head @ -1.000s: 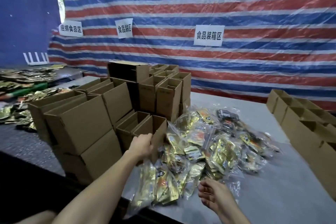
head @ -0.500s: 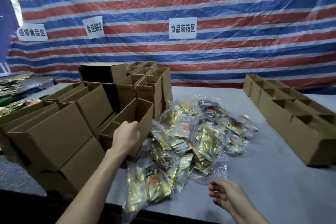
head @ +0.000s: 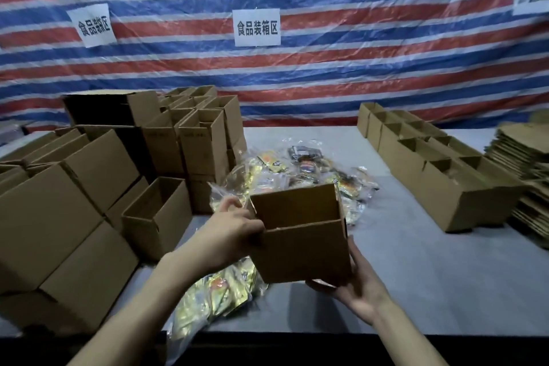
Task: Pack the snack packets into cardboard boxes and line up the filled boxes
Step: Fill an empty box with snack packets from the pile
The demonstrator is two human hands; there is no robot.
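An open, empty cardboard box (head: pixel 303 249) is held in the air in front of me, above the table's near part. My left hand (head: pixel 230 230) grips its left wall at the rim. My right hand (head: pixel 356 285) cups the box from below at its right bottom corner. Behind and under the box lies a heap of gold snack packets (head: pixel 300 169) in clear bags, with more packets (head: pixel 217 294) near the front edge. A row of open boxes (head: pixel 424 154) stands at the right.
Stacks of empty cardboard boxes (head: pixel 98 175) fill the left of the grey table (head: pixel 416 291). A small open box (head: pixel 157 214) stands next to them. Flat folded cartons (head: pixel 528 157) are piled at the far right. A striped tarp with paper signs hangs behind.
My left hand lifted one box from the left stack and carried it rightwards to the middle. My right hand rose from the table edge to take the box from below.
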